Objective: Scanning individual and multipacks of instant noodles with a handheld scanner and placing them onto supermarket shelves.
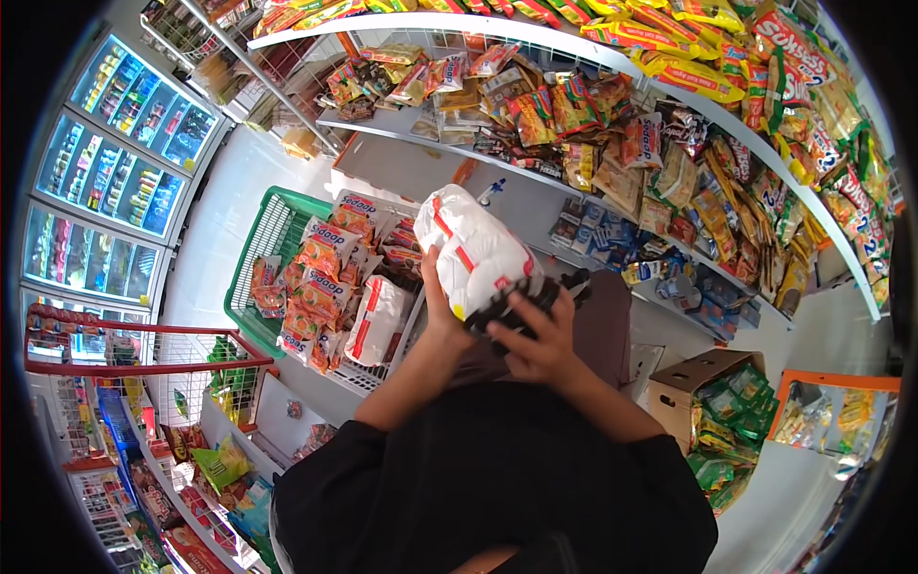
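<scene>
A white plastic-wrapped pack with red stripes (pixel 473 251) is held up in front of my body. My left hand (pixel 443 305) grips its left side, the thumb along the wrapping. At the pack's lower right end, my right hand (pixel 539 341) spreads its fingers over a dark, ruffled piece (pixel 513 305); I cannot tell whether this belongs to the pack. To the left, a similar white pack (pixel 376 321) lies among orange-and-white Sedaap noodle packets (pixel 326 247). These packets are heaped across a green plastic basket (pixel 251 229) and a white basket (pixel 356 378) beside it.
Shelves of noodle packets (pixel 559 115) curve around ahead and to the right, with a white shelf edge (pixel 502 23) above. A cardboard box (pixel 670 394) of green packets stands at right. Glass-door drink coolers (pixel 118 165) and a red-rimmed wire rack (pixel 143 348) are at left.
</scene>
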{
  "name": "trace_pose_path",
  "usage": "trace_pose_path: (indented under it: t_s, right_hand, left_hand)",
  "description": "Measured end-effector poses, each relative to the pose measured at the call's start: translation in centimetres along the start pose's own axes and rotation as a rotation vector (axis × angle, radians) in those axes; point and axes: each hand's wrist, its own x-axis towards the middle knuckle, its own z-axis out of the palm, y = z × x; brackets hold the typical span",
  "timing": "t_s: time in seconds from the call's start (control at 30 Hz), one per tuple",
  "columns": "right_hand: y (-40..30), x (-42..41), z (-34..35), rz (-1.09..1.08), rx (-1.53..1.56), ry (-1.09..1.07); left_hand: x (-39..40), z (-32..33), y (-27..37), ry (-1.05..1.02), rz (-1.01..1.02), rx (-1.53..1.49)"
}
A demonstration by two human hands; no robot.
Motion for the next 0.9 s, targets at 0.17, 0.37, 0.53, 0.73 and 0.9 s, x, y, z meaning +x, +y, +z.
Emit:
trace_pose_path:
  t_s: [0.17, 0.37, 0.53, 0.73, 0.9]
  right_hand:
    - [1.0, -3.9, 1.7, -0.134, -0.040, -0.031]
    - [2.2, -3.9, 0.6, 0.491, 0.197, 0.171]
    - [1.0, 3.8, -3.6, 0.186, 0.214, -0.258]
    - [1.7, 6.5, -3.1, 0.219, -0.001, -0.081]
    - [1.4, 7.5, -2.7, 0.254, -0.099, -0.045]
  left_hand:
    - [-0.4, 0.6, 1.0, 0.056, 0.079, -0.002]
    - [0.1, -1.5, 1.3, -0.054, 0.166, 0.068]
    - [-0.3, -2.0, -0.7, 0.099, 0.429, 0.613]
    - [-1.3, -1.4, -1.4, -0.087, 0.418, 1.008]
    - [-1.1, -1.3, -1.4, -0.110, 0.417, 0.994]
